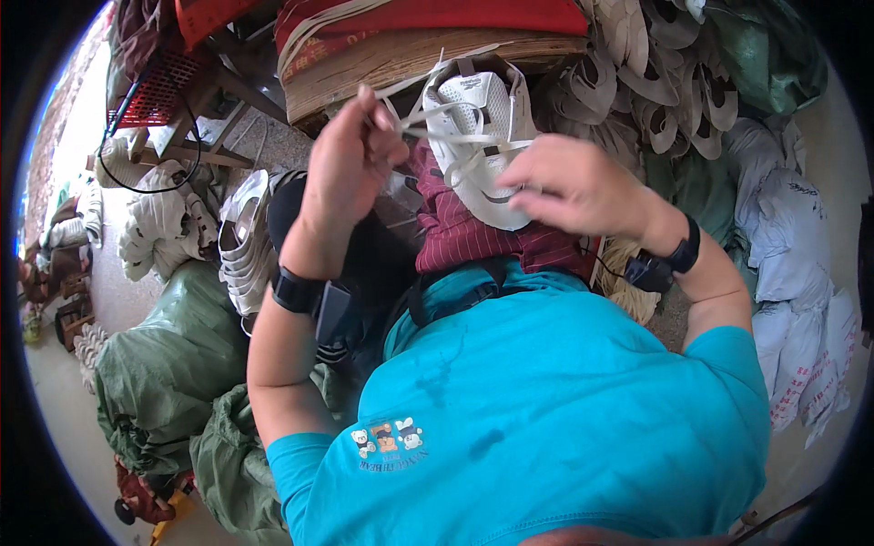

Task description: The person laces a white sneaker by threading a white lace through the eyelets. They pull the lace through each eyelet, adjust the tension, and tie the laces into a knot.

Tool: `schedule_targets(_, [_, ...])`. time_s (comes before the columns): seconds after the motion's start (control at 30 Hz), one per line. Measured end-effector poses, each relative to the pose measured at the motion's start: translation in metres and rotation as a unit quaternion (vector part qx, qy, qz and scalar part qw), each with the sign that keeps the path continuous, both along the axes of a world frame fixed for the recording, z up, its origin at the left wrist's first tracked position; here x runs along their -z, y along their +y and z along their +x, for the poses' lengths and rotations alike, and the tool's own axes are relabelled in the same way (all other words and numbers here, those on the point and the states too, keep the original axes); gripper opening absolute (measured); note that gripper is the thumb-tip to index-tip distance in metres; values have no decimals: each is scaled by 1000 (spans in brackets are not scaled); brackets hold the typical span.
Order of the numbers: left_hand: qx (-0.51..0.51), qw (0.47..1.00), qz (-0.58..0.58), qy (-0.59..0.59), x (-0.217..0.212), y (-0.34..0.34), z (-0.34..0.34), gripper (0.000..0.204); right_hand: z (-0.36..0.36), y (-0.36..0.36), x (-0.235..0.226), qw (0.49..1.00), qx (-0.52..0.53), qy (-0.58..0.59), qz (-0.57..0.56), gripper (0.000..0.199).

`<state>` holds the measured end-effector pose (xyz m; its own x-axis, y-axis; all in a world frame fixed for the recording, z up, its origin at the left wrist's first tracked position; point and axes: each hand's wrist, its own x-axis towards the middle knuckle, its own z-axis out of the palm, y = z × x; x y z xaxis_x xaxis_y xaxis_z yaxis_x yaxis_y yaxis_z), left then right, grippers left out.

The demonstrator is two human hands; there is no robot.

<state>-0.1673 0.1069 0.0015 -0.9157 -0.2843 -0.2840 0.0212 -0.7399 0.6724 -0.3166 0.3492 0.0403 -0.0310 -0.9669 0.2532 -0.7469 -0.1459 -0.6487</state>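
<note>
A white mesh shoe upper (473, 96) lies over my lap, against the front edge of a wooden block. A flat white shoelace (443, 138) crosses it and runs out toward both hands. To the left of the upper, my left hand (355, 150) is raised, its fingers closed on the lace. My right hand (569, 187) is at the upper's right side, fingers bent together and slightly blurred. One stretch of lace reaches this hand, and its fingertips are close to the upper's lower part. Some lace loops hang loose over the eyelet area.
Beyond the upper is a wooden block (364, 77) with red cloth and loose laces on top. Several grey-white shoe parts (665, 73) hang at the far right. White sacks (792, 237) line the right; green sacks (173, 355) and stacked uppers (244, 241) lie left, near a red basket (164, 86).
</note>
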Motion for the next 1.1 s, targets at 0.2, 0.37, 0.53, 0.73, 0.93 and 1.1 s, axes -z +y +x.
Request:
schedule_targets(0.2, [87, 982, -56, 160, -63, -26, -32, 38, 14, 5, 21, 984, -43, 175, 4, 23])
schedule_targets(0.37, [-8, 967, -137, 213, -123, 0, -44, 41, 20, 4, 16, 985, -7, 170, 16, 25])
schedule_targets(0.53, [-23, 977, -128, 169, -107, 9, -44, 44, 27, -17, 27, 988, 95, 119, 33, 26])
schedule_targets(0.73, [-30, 973, -149, 173, -102, 9, -42, 46, 29, -35, 38, 966, 77, 238, 66, 25])
schedule_targets(0.93, [13, 932, -120, 341, -138, -6, -34, 45, 34, -28, 49, 959, 69, 274, -16, 27])
schedule_targets(1.1, [18, 901, -108, 419, -148, -2, -31, 46, 35, -28, 52, 975, 100, 183, -79, 34])
